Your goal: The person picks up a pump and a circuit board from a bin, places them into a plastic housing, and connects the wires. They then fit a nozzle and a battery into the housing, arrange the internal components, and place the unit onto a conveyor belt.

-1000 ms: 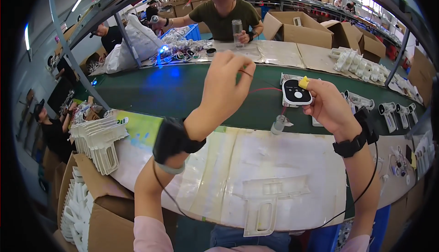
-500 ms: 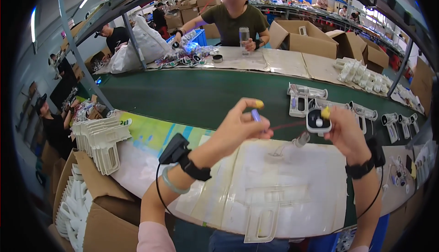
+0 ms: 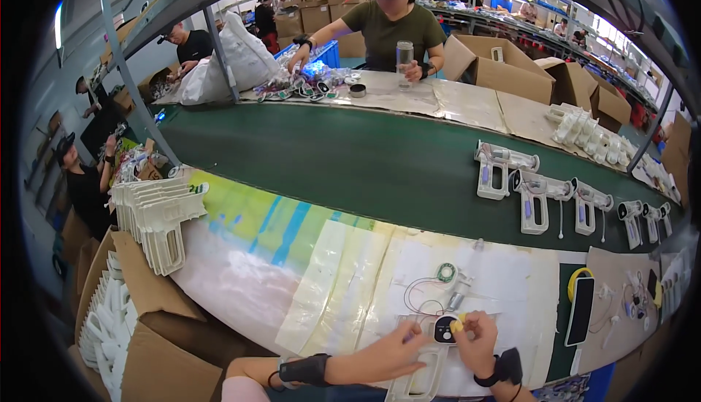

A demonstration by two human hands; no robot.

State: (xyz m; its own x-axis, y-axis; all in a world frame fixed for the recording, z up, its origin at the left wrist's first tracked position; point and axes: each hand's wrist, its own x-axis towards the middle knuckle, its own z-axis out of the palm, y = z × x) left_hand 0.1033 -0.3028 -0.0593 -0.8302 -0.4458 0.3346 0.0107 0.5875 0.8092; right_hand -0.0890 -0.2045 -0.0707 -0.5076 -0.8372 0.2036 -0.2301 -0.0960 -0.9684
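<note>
My right hand (image 3: pixel 478 342), yellow covers on its fingertips, pinches a small white-edged module with a black face (image 3: pixel 444 329) over the work surface. Just left of it, my left hand (image 3: pixel 383 354) is closed on a small purple battery (image 3: pixel 410 335), mostly hidden by the fingers. Beneath both hands lies a translucent white gun-shaped housing half (image 3: pixel 415 384), its looped handle toward me. Beyond the module, thin wires lead to a green ring-shaped circuit board (image 3: pixel 445 273) and a small metal motor (image 3: pixel 456 300).
A green conveyor belt (image 3: pixel 314 154) crosses ahead, carrying several part-filled housings (image 3: pixel 533 194) at right. Stacked white shells (image 3: pixel 157 212) and an open carton (image 3: pixel 157 322) stand left. A phone (image 3: pixel 579 311) lies right. Across the belt, a person (image 3: pixel 394 29) holds a clear cylinder.
Both hands have come down and nearer to me, bringing the module and battery low over the housing half. The green ring board and wires now show on the surface. The view has shifted.
</note>
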